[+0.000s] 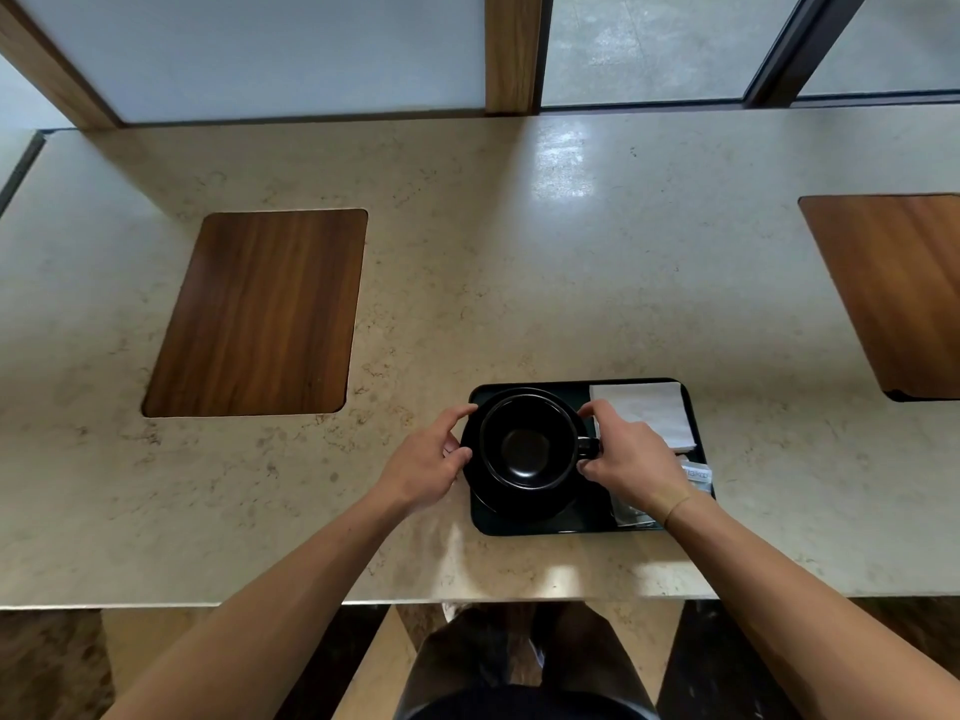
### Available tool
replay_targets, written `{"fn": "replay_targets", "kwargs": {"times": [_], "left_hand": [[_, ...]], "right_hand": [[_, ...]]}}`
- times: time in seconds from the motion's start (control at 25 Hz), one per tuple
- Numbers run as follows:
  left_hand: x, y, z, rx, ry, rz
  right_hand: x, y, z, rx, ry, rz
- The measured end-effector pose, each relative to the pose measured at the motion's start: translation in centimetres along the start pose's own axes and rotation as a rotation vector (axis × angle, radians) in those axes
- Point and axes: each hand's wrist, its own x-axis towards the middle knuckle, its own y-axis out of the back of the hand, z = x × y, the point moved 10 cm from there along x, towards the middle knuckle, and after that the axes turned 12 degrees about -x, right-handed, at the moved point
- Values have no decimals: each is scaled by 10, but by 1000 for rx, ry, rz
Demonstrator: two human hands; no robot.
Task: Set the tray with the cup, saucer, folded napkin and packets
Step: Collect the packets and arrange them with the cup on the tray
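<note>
The black saucer [519, 504], with the cup [527, 443] seated on it, is gripped at its left rim by the left hand [428, 467] and at its right side by the right hand [631, 462], fingers curled, at the left end of the tray [540, 527]. The saucer's left edge overhangs the tray rim, so tipping is judged possible on release. The folded napkin [644, 413] lies far right, the packets [696, 475] near right, partly hidden.

Left hand [434, 467] and right hand [626, 462] forward, fingers curled.
</note>
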Motion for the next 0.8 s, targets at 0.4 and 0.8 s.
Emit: {"fn": "replay_targets", "kwargs": {"times": [0.4,0.8], "left_hand": [[1,-2,-2,66,6,4],[-8,38,66,67,-258,306]], "right_hand": [[-7,5,-5,1,4,69],[-32,45,34,206,-3,126]]}}
